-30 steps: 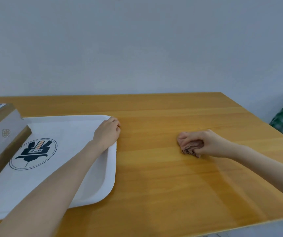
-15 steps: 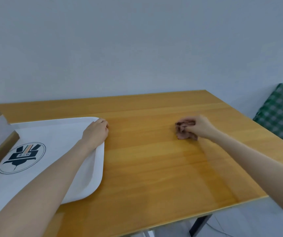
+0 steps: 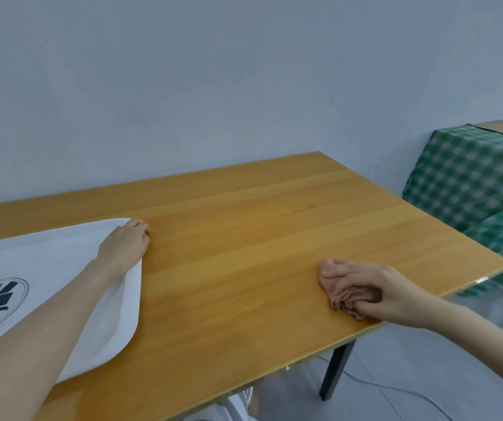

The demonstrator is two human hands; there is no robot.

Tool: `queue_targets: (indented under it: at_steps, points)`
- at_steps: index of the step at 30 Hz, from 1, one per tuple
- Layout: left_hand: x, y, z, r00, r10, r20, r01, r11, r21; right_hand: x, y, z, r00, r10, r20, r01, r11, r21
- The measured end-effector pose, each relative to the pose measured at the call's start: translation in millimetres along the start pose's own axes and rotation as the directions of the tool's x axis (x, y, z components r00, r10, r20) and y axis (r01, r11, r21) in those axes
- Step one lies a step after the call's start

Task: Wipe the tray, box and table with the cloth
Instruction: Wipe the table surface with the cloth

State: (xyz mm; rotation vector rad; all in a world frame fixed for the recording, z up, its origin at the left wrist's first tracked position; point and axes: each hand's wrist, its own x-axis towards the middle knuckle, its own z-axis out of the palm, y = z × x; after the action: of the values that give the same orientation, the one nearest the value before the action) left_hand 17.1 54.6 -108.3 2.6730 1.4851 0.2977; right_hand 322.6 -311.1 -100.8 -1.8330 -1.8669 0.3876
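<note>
A white tray point(image 3: 62, 256) with a round dark logo lies on the left part of the wooden table point(image 3: 244, 232). My left hand point(image 3: 124, 246) rests flat on the tray's far right corner, fingers apart, holding nothing. My right hand point(image 3: 374, 291) presses a crumpled pinkish-brown cloth point(image 3: 348, 296) onto the table near its right front edge. The box is almost out of view; only a dark sliver shows at the left border.
The table's right and front edges run close to my right hand. Beyond the right edge stands something covered in green checked fabric point(image 3: 471, 183). A black table leg point(image 3: 335, 372) and a white cable on the grey floor show below. A plain wall is behind.
My right hand has slid the cloth back toward me and to the right, close to the table's edge. The view has turned right, so the box has left the frame. My left hand stays on the tray.
</note>
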Motion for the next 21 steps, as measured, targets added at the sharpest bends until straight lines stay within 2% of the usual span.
queue_targets:
  at_steps: [4,7,9,11,14,16,19,21]
  points:
    - [0.6,-3.2,0.4,1.000,-0.016,-0.001,0.016,1.000,0.018,-33.0,16.1,-13.7,0.978,0.154,-0.140,-0.155,0.988,0.009]
    - [2.8,-0.2,2.1,1.000,-0.008,-0.001,0.008,1.000,0.026,-41.0,13.2,-7.7,0.899,0.267,-0.348,-0.303,0.952,-0.052]
    - [3.7,2.5,1.9,1.000,-0.019,-0.004,0.020,0.999,0.034,-37.7,5.4,8.6,0.841,0.300,-0.451,-0.376,0.922,-0.089]
    - [3.1,3.7,2.7,1.000,-0.020,-0.004,0.020,0.999,0.038,-32.1,-11.6,27.8,0.834,0.246,-0.495,-0.341,0.933,-0.111]
    - [2.3,2.6,1.5,1.000,-0.020,0.001,0.019,0.999,0.042,-24.9,-40.8,48.9,0.913,0.071,-0.401,-0.144,0.977,-0.155]
    - [1.5,1.5,0.5,1.000,-0.016,0.008,0.016,0.999,0.048,-24.7,-48.1,51.9,0.954,0.012,-0.298,-0.056,0.988,-0.142]
    - [1.4,0.2,0.4,1.000,-0.011,0.009,0.010,0.998,0.056,-26.9,-32.4,30.0,0.977,0.090,-0.191,-0.110,0.990,-0.092]
    - [1.9,-0.3,0.8,1.000,-0.016,0.010,0.016,0.998,0.053,-27.3,-5.8,9.0,0.950,0.220,-0.220,-0.252,0.959,-0.128]
